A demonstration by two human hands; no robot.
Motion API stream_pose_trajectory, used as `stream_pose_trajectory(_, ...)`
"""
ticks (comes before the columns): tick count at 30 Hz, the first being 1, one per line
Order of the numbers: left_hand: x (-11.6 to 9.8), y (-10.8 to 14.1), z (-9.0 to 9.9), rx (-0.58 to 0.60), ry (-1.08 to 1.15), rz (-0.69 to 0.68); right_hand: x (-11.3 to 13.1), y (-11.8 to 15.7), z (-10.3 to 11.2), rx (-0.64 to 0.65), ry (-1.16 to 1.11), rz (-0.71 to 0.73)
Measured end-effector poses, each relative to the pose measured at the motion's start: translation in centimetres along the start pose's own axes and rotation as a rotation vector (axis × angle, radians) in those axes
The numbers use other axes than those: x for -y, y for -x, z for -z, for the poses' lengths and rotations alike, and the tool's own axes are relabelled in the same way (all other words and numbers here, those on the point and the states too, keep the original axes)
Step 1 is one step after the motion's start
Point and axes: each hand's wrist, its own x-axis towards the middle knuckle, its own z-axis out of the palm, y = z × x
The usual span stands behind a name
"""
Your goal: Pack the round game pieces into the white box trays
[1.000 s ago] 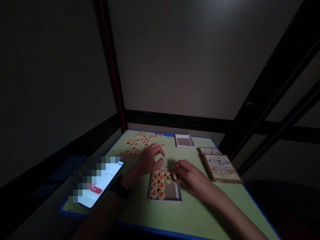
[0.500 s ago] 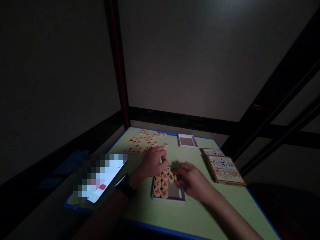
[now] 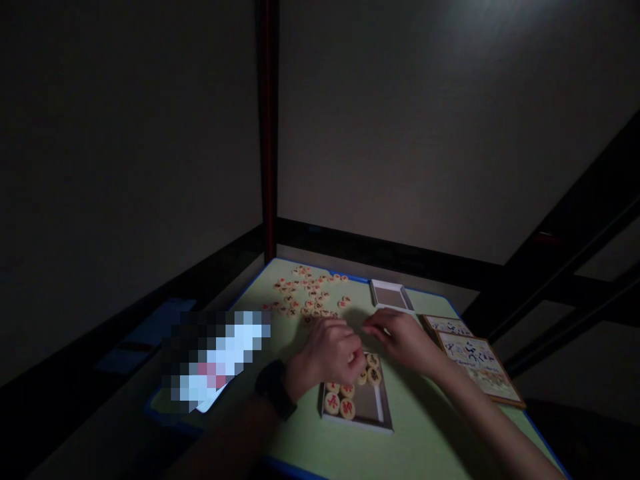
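A shallow box (image 3: 387,427) on the green table holds round wooden pieces with red or black characters, among them a red-marked piece (image 3: 347,409) at its near left. My left hand (image 3: 334,350) is closed over the box's upper left part, its fingers curled round what looks like a pale piece. Just right of it, my right hand (image 3: 397,331) is above the table past the box's far right corner, thumb and fingertips pinched together. Whether anything is between them is too small to tell. Many loose pieces (image 3: 313,293) lie scattered beyond my hands.
An open white-rimmed tray (image 3: 391,295) is at the table's far edge. Two illustrated boxes (image 3: 475,363) overlap at the right. A lit screen device (image 3: 235,353), partly blurred out, lies at the left. A dark vertical post (image 3: 269,133) rises behind the table.
The view has shifted, moving the scene rightward. My left hand has moved nearer, over the box, and its fingers have curled. My right hand has lifted off the box's right-hand pieces and moved farther away.
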Motion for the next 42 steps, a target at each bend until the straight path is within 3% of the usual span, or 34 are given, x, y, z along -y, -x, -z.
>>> stream_pose_trajectory(5,-0.3,0.3,-0.6,-0.204,-0.055,-0.175,-2.6,-9.3,-3.2,0.128,0.079,-0.017)
stream_pose_trajectory(9,-0.5,0.2,-0.5,-0.259,-0.085,-0.192,-3.6,-13.0,-5.6,0.163,0.074,-0.025)
stream_pose_trajectory(14,-0.2,0.0,-0.9,-0.331,-0.132,-0.178,-4.0,-13.6,-6.7,0.217,0.059,-0.003)
stream_pose_trajectory(20,-0.1,0.3,-1.9,-0.244,-0.176,-0.105,-3.4,-14.2,-6.6,0.240,0.053,0.050)
stream_pose_trajectory(33,-0.4,0.0,-2.0,-0.311,-0.118,-0.077,-2.8,-14.8,-6.4,0.248,0.093,0.064)
stream_pose_trajectory(39,-0.2,-0.1,-1.8,-0.420,-0.092,-0.110,-1.0,-19.0,-6.9,0.267,0.145,0.124)
stream_pose_trajectory(42,0.3,-0.1,-1.7,-0.407,-0.094,-0.143,0.1,-21.3,-8.1,0.306,0.171,0.170)
